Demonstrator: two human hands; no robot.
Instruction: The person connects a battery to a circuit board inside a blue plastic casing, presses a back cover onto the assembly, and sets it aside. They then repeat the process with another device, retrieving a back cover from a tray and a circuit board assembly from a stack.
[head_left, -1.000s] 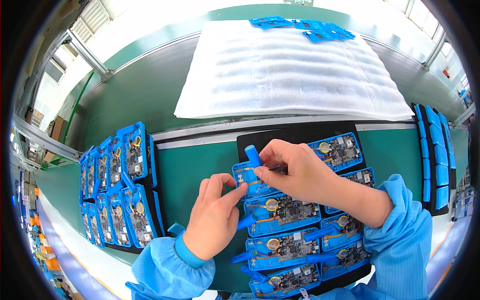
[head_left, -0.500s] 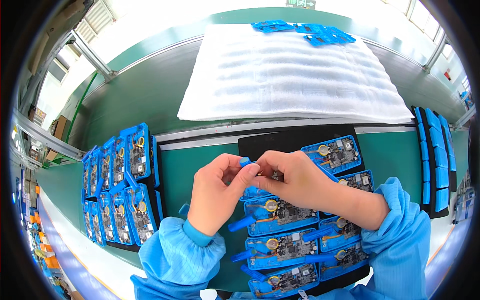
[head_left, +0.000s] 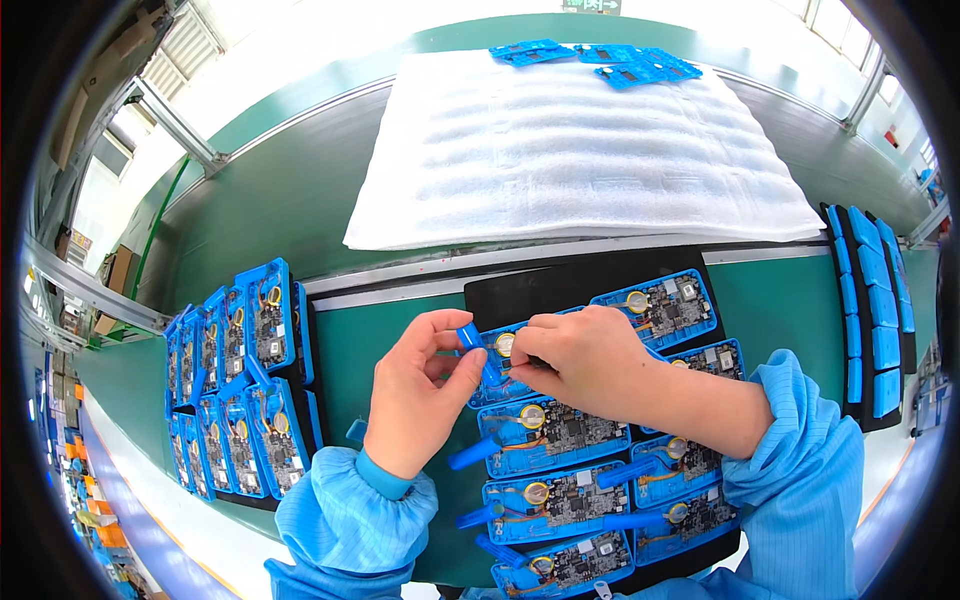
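Observation:
My left hand [head_left: 425,385] pinches a blue cylindrical battery [head_left: 469,335] between thumb and fingers, tilted above the edge of an open blue case [head_left: 484,397]. My right hand [head_left: 590,352] is closed over that same case, its fingertips beside a round gold coin cell [head_left: 505,345]; what they grip is hidden. Below my hands lie more open blue cases [head_left: 555,430] with circuit boards, coin cells and thin wires. Similar blue batteries [head_left: 474,452] hang over their left ends. Another open case [head_left: 665,308] lies beyond my right hand.
Stacks of open cases with boards [head_left: 270,330] stand at the left. Closed blue cases [head_left: 876,300] line a black board at the right. At the back, a white padded sheet [head_left: 590,160] carries several blue panels [head_left: 650,68]. Black foam [head_left: 540,280] lies under the middle cases.
My hands have moved apart. The left has gone slightly left and down with the battery, which now shows more of its length. The right has moved slightly right, uncovering the coin cell.

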